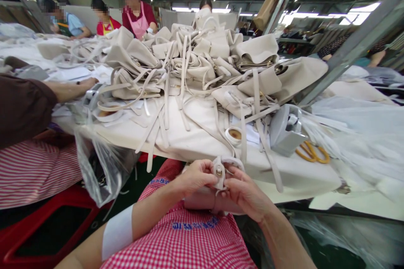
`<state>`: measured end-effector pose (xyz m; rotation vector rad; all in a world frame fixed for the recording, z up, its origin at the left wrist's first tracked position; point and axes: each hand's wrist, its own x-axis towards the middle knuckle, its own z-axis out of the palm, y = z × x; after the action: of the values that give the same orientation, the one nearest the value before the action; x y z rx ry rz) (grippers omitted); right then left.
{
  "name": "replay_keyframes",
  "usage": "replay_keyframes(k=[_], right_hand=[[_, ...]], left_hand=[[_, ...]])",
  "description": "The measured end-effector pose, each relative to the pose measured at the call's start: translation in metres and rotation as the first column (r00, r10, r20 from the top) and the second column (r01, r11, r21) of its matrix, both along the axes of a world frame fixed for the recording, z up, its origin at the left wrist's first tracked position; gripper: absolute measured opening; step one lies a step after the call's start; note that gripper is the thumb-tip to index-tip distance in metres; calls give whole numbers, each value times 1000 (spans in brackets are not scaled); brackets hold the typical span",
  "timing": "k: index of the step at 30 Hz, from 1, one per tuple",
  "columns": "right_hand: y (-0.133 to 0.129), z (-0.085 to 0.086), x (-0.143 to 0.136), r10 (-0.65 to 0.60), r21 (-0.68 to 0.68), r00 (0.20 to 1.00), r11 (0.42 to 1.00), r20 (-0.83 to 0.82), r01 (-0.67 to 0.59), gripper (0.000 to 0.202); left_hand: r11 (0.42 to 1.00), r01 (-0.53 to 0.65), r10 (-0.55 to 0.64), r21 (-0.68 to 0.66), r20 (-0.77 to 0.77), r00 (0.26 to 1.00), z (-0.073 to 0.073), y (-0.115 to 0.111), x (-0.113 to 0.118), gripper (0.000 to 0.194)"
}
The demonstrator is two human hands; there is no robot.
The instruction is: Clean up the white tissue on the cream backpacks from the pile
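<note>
Both my hands meet just below the table's near edge, over my red-checked apron. My left hand and my right hand pinch a small cream leather bag flap with a metal clasp between their fingertips. A cream bag body lies in my lap under the hands. On the table beyond stands a big heap of cream leather bags with long straps, some straps hanging over the edge.
Yellow-handled scissors lie at the table's right, beside a grey tool and a tape roll. A clear plastic bag hangs at the left edge. A co-worker's arm rests on the left. Other people sit at the far end.
</note>
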<state>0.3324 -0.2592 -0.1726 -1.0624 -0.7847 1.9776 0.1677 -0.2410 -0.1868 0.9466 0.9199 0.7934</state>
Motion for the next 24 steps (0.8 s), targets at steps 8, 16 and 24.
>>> replay_keyframes(k=[8, 16, 24], right_hand=[[-9, -20, -6, -198, 171, 980, 966, 20, 192, 63], [-9, -31, -15, -338, 216, 937, 925, 90, 313, 56], [-18, -21, -9, -275, 59, 960, 959, -46, 278, 52]], left_hand=[[912, -79, 202, 402, -275, 940, -5, -12, 12, 8], [757, 108, 354, 644, -544, 761, -10, -18, 13, 14], [854, 68, 269, 516, -549, 792, 6, -18, 4, 11]])
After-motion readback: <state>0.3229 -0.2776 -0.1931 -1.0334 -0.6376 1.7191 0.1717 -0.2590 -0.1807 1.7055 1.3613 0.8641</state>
